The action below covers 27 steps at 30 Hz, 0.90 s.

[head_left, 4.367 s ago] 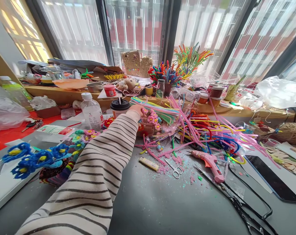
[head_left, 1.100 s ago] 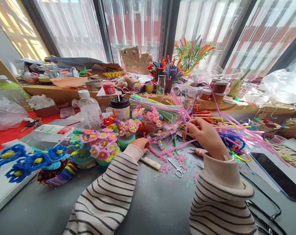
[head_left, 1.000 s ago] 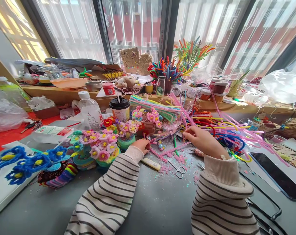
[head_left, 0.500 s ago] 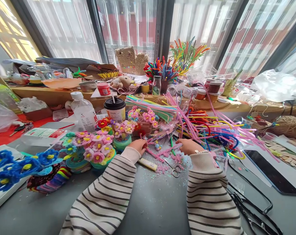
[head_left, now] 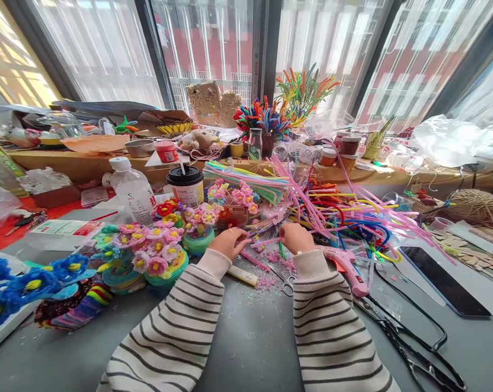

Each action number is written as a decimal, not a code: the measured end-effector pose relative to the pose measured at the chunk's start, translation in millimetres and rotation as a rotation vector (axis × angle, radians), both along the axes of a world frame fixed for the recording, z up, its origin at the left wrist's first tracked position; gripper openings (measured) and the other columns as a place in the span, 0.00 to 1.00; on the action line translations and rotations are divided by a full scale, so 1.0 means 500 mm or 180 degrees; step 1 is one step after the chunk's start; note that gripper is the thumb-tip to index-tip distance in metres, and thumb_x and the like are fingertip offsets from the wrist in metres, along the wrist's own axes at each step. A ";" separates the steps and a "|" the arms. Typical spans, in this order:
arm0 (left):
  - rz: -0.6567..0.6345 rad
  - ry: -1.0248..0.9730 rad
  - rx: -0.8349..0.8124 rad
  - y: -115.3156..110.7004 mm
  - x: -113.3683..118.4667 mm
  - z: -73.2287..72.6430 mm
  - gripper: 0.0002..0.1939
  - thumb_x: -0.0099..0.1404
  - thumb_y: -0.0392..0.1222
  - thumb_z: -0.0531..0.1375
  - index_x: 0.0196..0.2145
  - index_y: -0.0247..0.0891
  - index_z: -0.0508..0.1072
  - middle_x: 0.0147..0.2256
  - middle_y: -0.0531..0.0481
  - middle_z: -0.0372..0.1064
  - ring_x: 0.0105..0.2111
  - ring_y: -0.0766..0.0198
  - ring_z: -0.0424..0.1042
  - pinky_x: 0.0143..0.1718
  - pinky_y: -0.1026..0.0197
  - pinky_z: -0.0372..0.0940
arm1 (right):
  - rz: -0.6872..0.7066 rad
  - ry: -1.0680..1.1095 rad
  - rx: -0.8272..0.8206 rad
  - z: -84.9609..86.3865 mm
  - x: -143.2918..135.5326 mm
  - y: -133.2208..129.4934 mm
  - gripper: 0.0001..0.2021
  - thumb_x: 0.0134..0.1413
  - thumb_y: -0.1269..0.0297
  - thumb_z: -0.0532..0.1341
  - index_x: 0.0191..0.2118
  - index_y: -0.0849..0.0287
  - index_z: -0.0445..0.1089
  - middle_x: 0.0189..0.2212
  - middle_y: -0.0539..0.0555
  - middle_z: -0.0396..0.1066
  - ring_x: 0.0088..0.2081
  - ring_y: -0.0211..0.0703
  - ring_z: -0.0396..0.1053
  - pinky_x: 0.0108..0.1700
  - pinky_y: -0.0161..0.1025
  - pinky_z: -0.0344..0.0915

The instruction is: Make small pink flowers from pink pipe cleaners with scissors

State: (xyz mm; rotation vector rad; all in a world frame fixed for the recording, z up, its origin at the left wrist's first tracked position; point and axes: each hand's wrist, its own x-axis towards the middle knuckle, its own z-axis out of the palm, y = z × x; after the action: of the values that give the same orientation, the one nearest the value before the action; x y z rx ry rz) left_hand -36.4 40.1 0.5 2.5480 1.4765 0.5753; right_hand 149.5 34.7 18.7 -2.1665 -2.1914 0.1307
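A short pink pipe cleaner [head_left: 266, 242] stretches between my hands above the cluttered tabletop. My right hand [head_left: 297, 238] pinches its right end. At the other end, the closed fingertips of my left hand [head_left: 229, 243] grip it near its tip. Just below lies another pink pipe cleaner [head_left: 254, 261], among pink fuzz clippings [head_left: 266, 282]. Small scissors [head_left: 288, 286] rest by my right cuff, partly hidden. A pale yellow tube [head_left: 242, 275] lies beside my left wrist. Pink pipe-cleaner flowers [head_left: 159, 245] in a turquoise pot stand left of my left forearm.
Loose pipe cleaners [head_left: 332, 212] are heaped behind my right hand. A pink glue gun [head_left: 352, 272], large black scissors [head_left: 410, 348] and a phone [head_left: 442, 280] lie to the right. A lidded cup [head_left: 185, 188] and a plastic bottle [head_left: 132, 190] stand at the left back.
My right hand has moved left, closer to my left hand, with the pink pipe cleaner. The glue gun and more of the black scissors now show. The view has shifted slightly right.
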 end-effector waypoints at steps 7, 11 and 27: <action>-0.0161 0.0094 0.0592 -0.001 0.070 0.019 0.16 0.56 0.42 0.49 0.41 0.38 0.65 0.37 0.45 0.66 0.35 0.62 0.64 0.35 0.62 0.58 | 0.0460 -0.0021 0.0658 0.041 -0.025 -0.017 0.08 0.49 0.66 0.49 0.32 0.54 0.65 0.32 0.51 0.65 0.34 0.39 0.63 0.28 0.32 0.55; 0.0063 0.0100 0.0517 0.000 0.072 0.021 0.15 0.57 0.43 0.46 0.37 0.39 0.69 0.31 0.46 0.68 0.31 0.62 0.66 0.31 0.63 0.58 | 0.0636 0.0000 0.1128 0.045 -0.016 -0.017 0.06 0.48 0.65 0.52 0.29 0.55 0.66 0.28 0.50 0.64 0.31 0.38 0.63 0.26 0.31 0.53; 0.0235 -0.1614 -0.0451 -0.018 0.033 0.037 0.14 0.51 0.46 0.52 0.24 0.34 0.72 0.22 0.50 0.70 0.21 0.70 0.66 0.24 0.70 0.60 | 0.0459 0.0394 0.1657 0.014 0.062 0.004 0.03 0.43 0.68 0.55 0.24 0.57 0.66 0.25 0.49 0.64 0.27 0.36 0.61 0.24 0.31 0.50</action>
State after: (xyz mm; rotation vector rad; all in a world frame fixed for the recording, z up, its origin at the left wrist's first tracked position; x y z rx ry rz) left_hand -20.0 31.3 19.2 2.0398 1.3667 0.9970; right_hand 180.8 36.7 25.7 -1.6754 -2.0227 -0.2637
